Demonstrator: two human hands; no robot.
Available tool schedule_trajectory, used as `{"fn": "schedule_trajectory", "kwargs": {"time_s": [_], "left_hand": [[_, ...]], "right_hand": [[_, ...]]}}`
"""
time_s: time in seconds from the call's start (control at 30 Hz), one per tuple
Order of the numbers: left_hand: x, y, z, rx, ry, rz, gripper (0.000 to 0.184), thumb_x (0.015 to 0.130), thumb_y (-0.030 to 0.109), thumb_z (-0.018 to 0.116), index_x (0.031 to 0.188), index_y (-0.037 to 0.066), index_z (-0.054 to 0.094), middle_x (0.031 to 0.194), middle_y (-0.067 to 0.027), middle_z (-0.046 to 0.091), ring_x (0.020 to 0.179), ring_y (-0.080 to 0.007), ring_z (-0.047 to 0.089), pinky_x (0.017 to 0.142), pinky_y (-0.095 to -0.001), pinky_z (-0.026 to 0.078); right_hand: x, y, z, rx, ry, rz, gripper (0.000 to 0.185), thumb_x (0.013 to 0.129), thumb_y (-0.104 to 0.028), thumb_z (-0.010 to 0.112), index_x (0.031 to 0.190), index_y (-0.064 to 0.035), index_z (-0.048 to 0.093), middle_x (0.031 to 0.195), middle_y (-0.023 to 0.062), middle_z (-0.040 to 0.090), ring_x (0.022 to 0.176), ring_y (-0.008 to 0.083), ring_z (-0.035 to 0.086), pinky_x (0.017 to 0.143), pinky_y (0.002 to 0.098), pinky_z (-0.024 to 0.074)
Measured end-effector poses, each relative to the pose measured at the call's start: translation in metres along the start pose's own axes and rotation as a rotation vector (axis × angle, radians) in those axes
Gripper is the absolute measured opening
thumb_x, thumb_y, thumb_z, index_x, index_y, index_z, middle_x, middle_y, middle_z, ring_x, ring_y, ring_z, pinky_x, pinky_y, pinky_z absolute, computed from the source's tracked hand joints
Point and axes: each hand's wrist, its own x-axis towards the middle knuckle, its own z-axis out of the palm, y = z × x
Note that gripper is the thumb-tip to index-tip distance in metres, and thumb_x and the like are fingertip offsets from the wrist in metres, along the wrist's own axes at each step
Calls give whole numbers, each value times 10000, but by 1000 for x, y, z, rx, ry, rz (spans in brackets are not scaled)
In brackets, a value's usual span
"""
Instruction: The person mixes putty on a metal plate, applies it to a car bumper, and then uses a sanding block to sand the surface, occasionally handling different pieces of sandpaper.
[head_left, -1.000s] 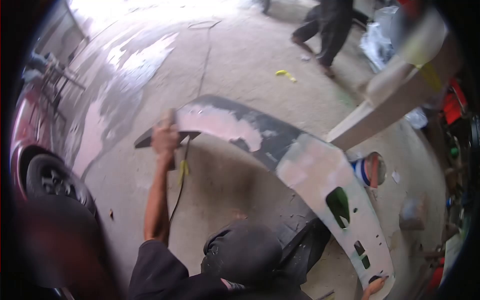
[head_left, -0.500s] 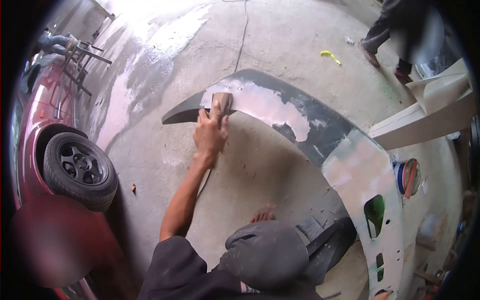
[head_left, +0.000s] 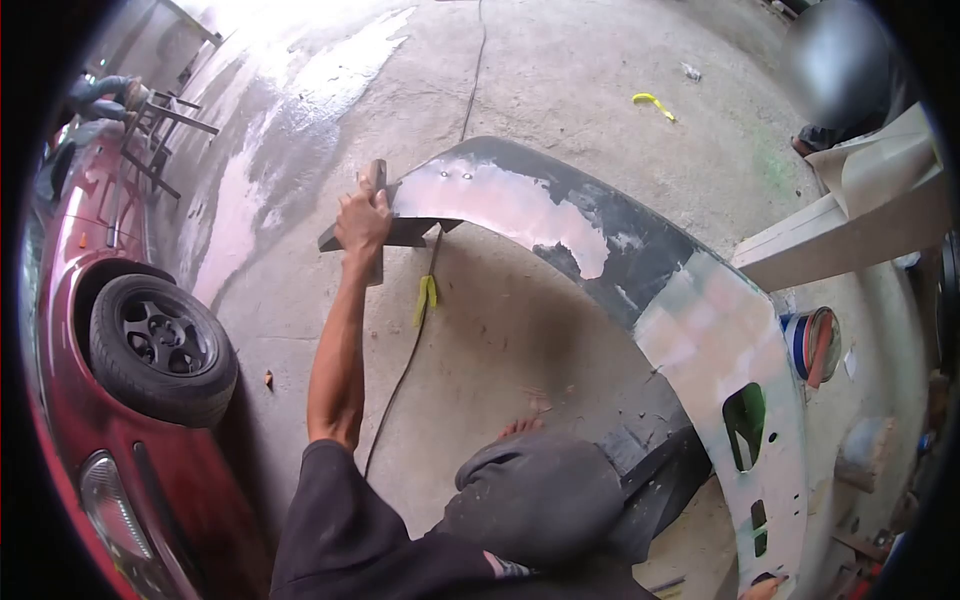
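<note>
My left hand (head_left: 362, 222) is wrapped round a long brownish sanding block (head_left: 377, 176), at the narrow left end of a curved car bumper (head_left: 640, 240). The bumper is dark grey with pale pink and whitish patches, and cut-out holes run down its right part. Its far right side comes down beside my bent leg (head_left: 540, 495). Only a few fingers of my right hand (head_left: 764, 588) show at the bottom edge of the view, closed on the bumper's lower end; the rest is out of sight.
A red car with a wheel (head_left: 165, 335) stands on the left. A dark cable (head_left: 400, 385) with a yellow tie crosses the floor. A tin (head_left: 815, 345) and a pale panel (head_left: 840, 235) are on the right. Another person (head_left: 850, 80) crouches at the upper right.
My left hand has moved left with the sanding block, from the pink patch to the bumper's tip, and the block has turned. The other person has gone from standing to crouching.
</note>
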Motion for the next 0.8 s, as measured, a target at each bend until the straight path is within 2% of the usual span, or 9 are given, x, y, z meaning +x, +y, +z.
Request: {"fn": "schedule_trajectory", "kwargs": {"time_s": [0.07,0.17,0.3,0.4,0.43,0.5,0.57,0.7,0.8], "left_hand": [[-11,11,1,23,53,60,518,1012,443,606,1483,230,568,1148,-259,630,1013,-469,706,829,-546,584],[-57,27,-1,-11,100,211,536,1012,435,607,1499,219,551,1142,-258,633,1021,-462,701,814,-547,580],[1,9,-7,-30,-44,27,503,1024,427,578,1481,218,569,1132,-264,635,1001,-471,700,833,-549,569],[-28,24,-7,-45,8,70,545,997,364,633,1496,163,548,1208,-304,604,1098,-484,666,862,-557,581],[-49,23,1,-27,134,210,544,1000,421,625,1508,236,558,1157,-282,623,1002,-476,702,832,-540,583],[-56,17,-2,-83,85,286,548,1001,425,619,1507,223,555,1154,-275,634,990,-478,705,827,-551,580],[-23,2,-3,4,18,173,531,1007,437,603,1488,213,581,1140,-260,647,984,-478,708,829,-547,579],[-9,12,0,5,14,15,493,1019,406,590,1464,193,584,1110,-254,629,964,-443,708,785,-539,586],[-93,65,-19,-99,56,241,570,988,338,663,1515,162,540,1067,-233,575,916,-406,680,764,-517,602]], "right_hand": [[-5,-3,5,-21,86,275,479,1024,-456,604,658,-149,636,524,25,495,438,238,476,451,407,387],[1,13,-17,305,-255,-109,503,1041,-460,577,655,-140,623,529,38,490,437,243,454,452,415,371],[0,12,1,69,-86,-88,471,1055,-403,557,688,-123,649,537,44,518,417,240,464,432,420,388],[-6,12,8,15,-25,-63,432,1053,-363,560,723,-111,677,549,52,548,418,242,493,427,416,409],[-6,13,8,-14,14,-50,419,1052,-350,561,735,-107,687,553,55,558,418,242,502,425,414,417],[-10,11,17,-59,244,256,396,1051,-324,563,758,-99,706,562,60,578,419,243,522,422,412,431],[7,31,6,-466,199,-570,375,1048,-333,569,817,-80,720,599,83,608,459,265,553,435,434,441],[4,13,-18,-379,36,-637,302,1025,-332,583,1001,-73,737,679,113,660,551,302,626,478,455,485],[0,-6,-49,-346,-194,-564,330,1001,-334,594,1158,-88,747,786,139,712,678,334,692,560,483,534]]}}
